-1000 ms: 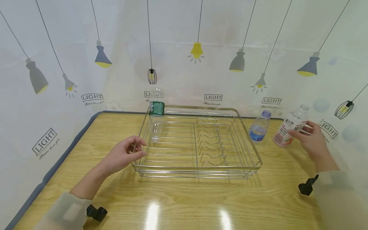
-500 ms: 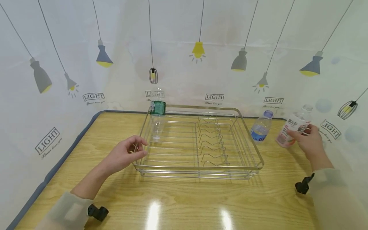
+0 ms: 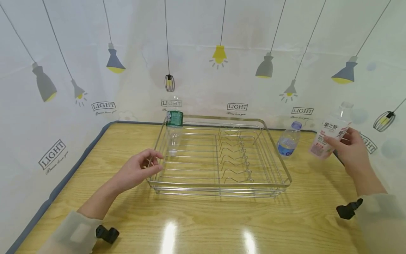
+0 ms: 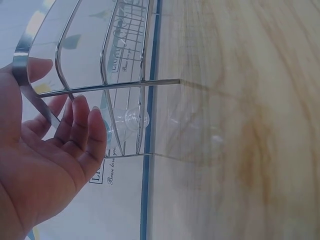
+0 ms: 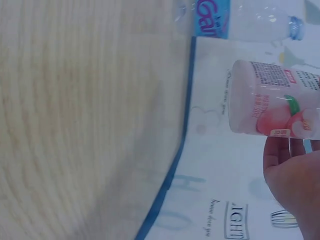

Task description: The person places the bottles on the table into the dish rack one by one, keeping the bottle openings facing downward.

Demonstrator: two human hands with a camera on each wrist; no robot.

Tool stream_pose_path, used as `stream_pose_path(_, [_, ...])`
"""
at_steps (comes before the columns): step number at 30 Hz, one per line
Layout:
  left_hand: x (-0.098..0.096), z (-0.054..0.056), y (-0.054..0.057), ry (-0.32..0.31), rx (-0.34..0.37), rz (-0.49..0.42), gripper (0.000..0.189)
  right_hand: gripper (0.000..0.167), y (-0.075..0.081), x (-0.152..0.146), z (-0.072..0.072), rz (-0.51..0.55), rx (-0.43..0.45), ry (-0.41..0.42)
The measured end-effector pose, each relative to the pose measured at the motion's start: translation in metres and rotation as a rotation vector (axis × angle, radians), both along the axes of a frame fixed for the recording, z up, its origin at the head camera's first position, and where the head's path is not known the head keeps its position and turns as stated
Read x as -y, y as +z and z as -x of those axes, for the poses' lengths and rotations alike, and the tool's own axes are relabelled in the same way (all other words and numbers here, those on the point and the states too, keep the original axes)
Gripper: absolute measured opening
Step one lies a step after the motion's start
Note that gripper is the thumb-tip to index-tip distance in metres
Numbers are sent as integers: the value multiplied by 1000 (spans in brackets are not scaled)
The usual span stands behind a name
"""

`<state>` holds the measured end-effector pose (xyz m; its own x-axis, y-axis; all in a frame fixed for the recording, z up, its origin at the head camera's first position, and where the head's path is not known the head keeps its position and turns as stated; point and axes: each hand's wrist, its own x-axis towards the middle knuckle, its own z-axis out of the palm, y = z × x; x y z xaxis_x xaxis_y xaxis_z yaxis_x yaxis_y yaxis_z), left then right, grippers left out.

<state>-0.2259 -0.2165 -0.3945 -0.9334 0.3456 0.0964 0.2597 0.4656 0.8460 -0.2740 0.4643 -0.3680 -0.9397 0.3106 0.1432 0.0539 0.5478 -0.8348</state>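
Note:
My right hand (image 3: 353, 151) grips a clear plastic drink bottle with a pink-white peach label (image 3: 330, 135), thumb across its front. It is tilted and raised off the table; the right wrist view shows its base (image 5: 242, 97) free of the wood. At the left front corner of a wire dish rack (image 3: 219, 185), my left hand (image 3: 137, 171) has its thumb and fingers loosely curled about the rim (image 4: 21, 65). A clear bottle with a green label (image 3: 174, 119) stands neck up in the rack's back left part. Another clear bottle with a blue label (image 3: 287, 144) stands right of the rack.
Wire plate dividers (image 3: 234, 162) fill the rack's right half. Wood-grain table (image 3: 203, 225) extends in front of the rack. A pale curtain printed with lamps (image 3: 196, 63) hangs close behind the table and along both sides.
My right hand has lifted the peach-label bottle off the table, up and slightly right. My left hand, the rack and the other two bottles have stayed in place.

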Motion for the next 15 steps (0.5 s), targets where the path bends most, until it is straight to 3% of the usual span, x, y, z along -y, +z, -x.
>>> stream_pose_path(6, [2, 0, 1, -8, 6, 30, 39, 76, 20, 20, -10, 44, -104, 85])
stream_pose_path(12, [7, -1, 2, -16, 10, 26, 43, 61, 35, 51, -20, 227, -237, 283])
stream_pose_path(15, [10, -1, 3, 2, 18, 22, 48, 59, 40, 68, -22, 210, -255, 347])
